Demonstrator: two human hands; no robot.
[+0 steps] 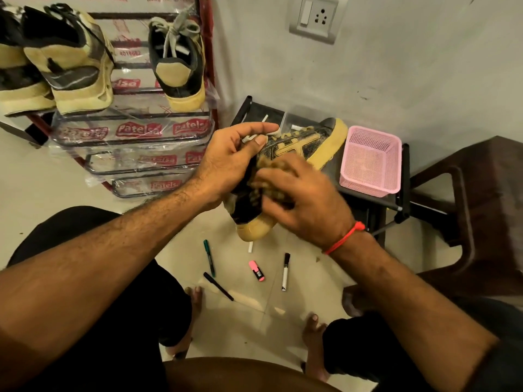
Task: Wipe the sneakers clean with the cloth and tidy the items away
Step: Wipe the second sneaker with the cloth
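On the rack (210, 66) three sneakers (177, 60) sit parked. My left hand (226, 165) grips the sneaker (300, 145) mid-air — my right hand (300, 202) presses a cloth (271, 174) against it. Markers (285, 271) litter the floor; pink basket (370, 159) waits — tidying untouched, I judge.

Bare forearms with no sleeves; a red thread bracelet (343, 237) circles the right wrist (knotted at the top); black shorts (93, 267); bare feet.
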